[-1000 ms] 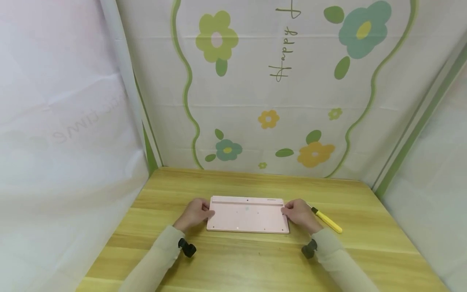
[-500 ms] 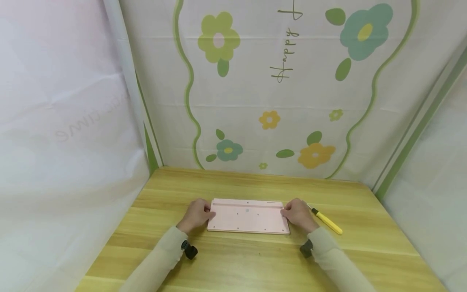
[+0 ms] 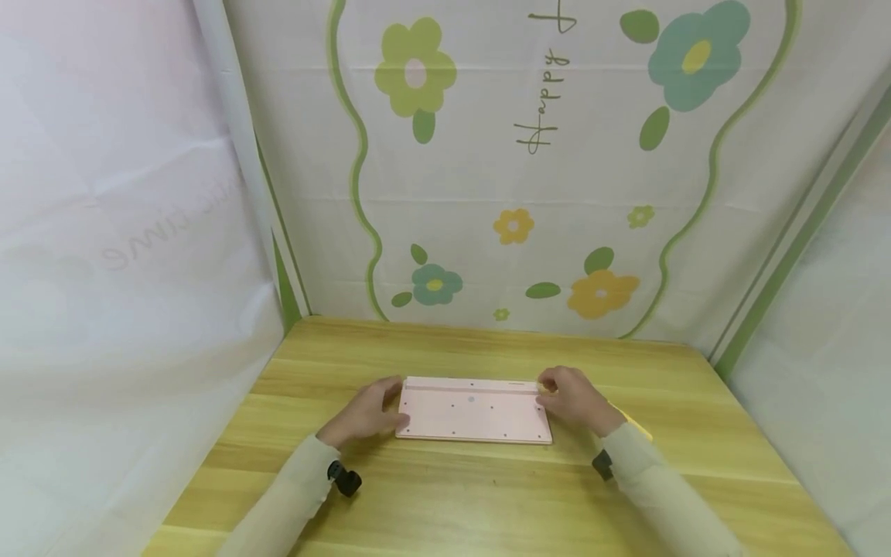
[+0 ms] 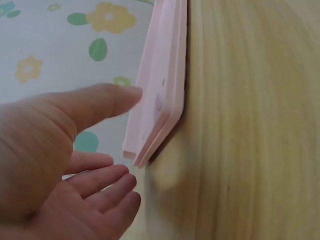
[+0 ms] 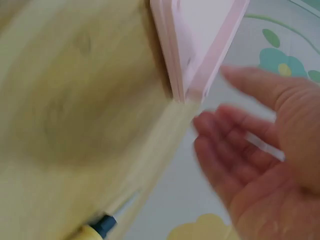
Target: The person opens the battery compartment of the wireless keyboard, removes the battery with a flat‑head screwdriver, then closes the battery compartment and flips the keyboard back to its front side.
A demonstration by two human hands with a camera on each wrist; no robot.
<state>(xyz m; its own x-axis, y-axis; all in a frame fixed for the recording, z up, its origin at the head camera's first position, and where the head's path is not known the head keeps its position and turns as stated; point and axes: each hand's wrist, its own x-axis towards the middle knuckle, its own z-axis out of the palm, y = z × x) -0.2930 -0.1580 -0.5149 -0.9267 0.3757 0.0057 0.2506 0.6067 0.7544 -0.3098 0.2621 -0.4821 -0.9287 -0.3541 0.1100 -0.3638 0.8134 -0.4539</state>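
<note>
A pink keyboard lies underside up on the wooden table, small screw holes dotting its back and a raised bar along its far edge. Beside its left end is my left hand, thumb and fingers spread apart and holding nothing. In the left wrist view the thumb points at the keyboard's corner. My right hand is at the far right corner with relaxed fingers; in the right wrist view its fingers are loosely bent, with nothing gripped, just off the pink corner.
A screwdriver with a yellow handle lies right of the keyboard, partly hidden behind my right wrist; its black collar shows in the right wrist view. A white flowered cloth hangs behind the table, with more cloth at both sides.
Both hands have let go of the keyboard's ends and their fingers have spread. My right hand has shifted slightly up and now covers more of the screwdriver. The keyboard has barely moved.
</note>
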